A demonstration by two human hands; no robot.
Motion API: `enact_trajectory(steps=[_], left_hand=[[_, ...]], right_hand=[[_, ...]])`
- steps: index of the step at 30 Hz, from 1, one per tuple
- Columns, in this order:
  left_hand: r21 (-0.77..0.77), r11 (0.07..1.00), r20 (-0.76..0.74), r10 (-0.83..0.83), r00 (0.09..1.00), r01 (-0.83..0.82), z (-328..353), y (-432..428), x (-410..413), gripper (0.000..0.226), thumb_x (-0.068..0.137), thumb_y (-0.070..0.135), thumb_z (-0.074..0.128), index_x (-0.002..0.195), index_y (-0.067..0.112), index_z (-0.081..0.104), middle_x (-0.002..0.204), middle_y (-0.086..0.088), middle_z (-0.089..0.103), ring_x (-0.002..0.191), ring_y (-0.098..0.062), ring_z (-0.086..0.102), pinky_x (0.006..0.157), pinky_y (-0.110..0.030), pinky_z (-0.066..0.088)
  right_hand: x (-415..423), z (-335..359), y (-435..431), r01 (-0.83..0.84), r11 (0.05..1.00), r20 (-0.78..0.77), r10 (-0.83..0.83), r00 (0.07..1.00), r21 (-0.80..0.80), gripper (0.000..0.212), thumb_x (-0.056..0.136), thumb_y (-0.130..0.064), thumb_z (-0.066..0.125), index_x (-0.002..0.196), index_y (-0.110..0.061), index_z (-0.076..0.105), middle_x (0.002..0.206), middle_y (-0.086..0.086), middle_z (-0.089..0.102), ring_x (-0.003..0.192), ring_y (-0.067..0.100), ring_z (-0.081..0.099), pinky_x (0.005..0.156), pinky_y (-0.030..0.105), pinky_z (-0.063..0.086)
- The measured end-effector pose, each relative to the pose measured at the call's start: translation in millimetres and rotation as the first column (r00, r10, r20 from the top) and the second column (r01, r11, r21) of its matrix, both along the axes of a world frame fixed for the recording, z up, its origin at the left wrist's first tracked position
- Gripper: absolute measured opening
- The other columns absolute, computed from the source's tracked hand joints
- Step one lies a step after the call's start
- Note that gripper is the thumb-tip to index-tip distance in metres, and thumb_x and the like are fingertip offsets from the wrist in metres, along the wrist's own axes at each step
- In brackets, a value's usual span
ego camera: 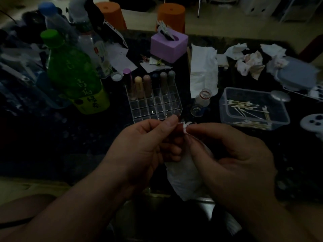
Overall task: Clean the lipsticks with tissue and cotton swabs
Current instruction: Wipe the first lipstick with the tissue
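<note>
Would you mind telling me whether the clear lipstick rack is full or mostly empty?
Mostly empty. The clear lipstick rack holds tubes only in its back row; the compartments in front show nothing inside.

The only writing that can be made out is on the green bottle (70, 70), beyond the left hand (148, 142) and off to its left. Chinese characters run down its side onto the yellow band at its foot. The top one looks like 青 and the last two like 绿茶; the one between is unclear. Farther from the hand, a clear bottle (97, 51) bears a label too dim to read.
</note>
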State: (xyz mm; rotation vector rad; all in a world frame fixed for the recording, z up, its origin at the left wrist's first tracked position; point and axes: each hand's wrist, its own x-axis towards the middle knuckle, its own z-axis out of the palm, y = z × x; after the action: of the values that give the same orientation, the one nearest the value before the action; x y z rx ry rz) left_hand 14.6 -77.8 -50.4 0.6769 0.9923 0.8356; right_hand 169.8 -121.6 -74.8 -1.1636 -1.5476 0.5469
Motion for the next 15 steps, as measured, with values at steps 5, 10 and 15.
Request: enact_trajectory(steps=[5,10,15], left_hand=[[0.005,0.999,-0.015,-0.044,0.999,0.044,4,0,-4,0.025,0.066,0.032,0.070,0.071,0.007,0.071,0.063,-0.012,0.065,0.047,-0.017,0.054,0.043,-0.025,0.048],[-0.022,0.994,-0.031,-0.109,0.994,0.109,7,1,-13,0.027,0.065,0.035,0.073,0.073,0.009,0.070,0.061,-0.009,0.060,0.047,-0.016,0.049,0.043,-0.025,0.044],[-0.023,0.997,-0.003,-0.073,0.997,0.073,4,1,-14,0.036,0.068,0.030,0.071,0.087,0.000,0.063,0.061,-0.010,0.062,0.047,-0.015,0.052,0.043,-0.024,0.045]], right_hand=[[-1,4,-2,-0.022,1.000,-0.032,0.021,0.999,-0.019,0.020,0.089,-0.017,0.072,0.108,-0.017,0.073,0.105,-0.019,0.069,0.101,0.000,0.067,0.085,0.028,0.056],[-3,2,-3,-0.017,0.994,0.006,0.018,1.000,-0.104,0.023,0.085,-0.024,0.075,0.107,-0.019,0.073,0.101,-0.030,0.064,0.100,-0.002,0.066,0.084,0.032,0.058],[-14,13,-4,-0.055,0.993,0.000,0.056,0.998,-0.106,0.034,0.086,-0.003,0.071,0.114,-0.022,0.065,0.102,-0.022,0.071,0.100,-0.006,0.067,0.084,0.012,0.052]])
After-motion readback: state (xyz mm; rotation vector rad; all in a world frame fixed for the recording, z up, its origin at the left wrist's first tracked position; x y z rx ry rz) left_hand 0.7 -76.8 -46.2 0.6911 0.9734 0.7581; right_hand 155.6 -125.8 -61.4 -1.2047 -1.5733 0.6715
